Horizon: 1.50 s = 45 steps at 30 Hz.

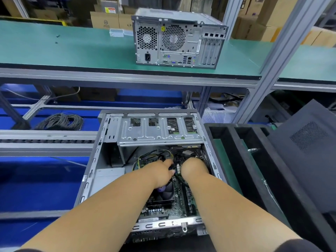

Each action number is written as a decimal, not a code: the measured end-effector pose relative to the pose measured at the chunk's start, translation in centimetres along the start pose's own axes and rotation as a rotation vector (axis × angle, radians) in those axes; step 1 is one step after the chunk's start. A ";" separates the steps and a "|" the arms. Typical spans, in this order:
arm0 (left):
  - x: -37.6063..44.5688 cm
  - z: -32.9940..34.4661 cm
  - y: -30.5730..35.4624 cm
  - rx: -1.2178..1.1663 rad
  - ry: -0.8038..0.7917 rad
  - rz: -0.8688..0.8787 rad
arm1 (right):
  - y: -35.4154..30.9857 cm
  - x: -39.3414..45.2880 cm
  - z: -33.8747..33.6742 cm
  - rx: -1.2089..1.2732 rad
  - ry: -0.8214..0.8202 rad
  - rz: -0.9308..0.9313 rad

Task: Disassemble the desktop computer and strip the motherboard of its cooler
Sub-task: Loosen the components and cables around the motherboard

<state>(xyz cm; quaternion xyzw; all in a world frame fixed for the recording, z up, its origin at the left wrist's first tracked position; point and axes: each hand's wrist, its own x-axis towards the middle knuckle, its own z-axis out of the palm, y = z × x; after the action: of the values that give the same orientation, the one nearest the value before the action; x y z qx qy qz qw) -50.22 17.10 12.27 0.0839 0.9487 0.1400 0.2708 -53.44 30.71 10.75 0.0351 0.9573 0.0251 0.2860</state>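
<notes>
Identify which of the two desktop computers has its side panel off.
The near computer, lying on its side under both hands, shows its motherboard and cables. The computer on the green shelf stands closed, rear ports facing us.

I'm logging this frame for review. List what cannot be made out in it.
- Head view: the right hand has its fingers bent away from the camera, so its grip is hidden.
- What the left hand touches among the cables: covered by the hand itself.
- Cooler: partly under the left wrist.
- Motherboard markings: too small.
</notes>
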 end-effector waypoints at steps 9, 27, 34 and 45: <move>0.3 0.1 -0.2 -0.005 -0.021 -0.002 | -0.2 -0.7 0.0 0.052 0.021 0.034; -0.9 -1.2 0.6 -0.094 0.087 0.078 | -0.9 -5.3 -2.1 0.568 -0.134 -0.077; -2.2 -2.9 0.1 -0.455 0.115 0.114 | 0.7 -8.1 -2.7 0.948 -0.217 -0.150; -4.6 -6.0 0.4 -1.343 -0.254 0.119 | 4.2 -11.8 -5.3 0.971 0.220 -0.408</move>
<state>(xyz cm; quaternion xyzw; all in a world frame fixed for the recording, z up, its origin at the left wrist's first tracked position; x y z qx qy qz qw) -49.52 15.10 19.51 -0.0346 0.6107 0.7018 0.3651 -46.29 33.77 21.96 -0.0261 0.8703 -0.4731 0.1341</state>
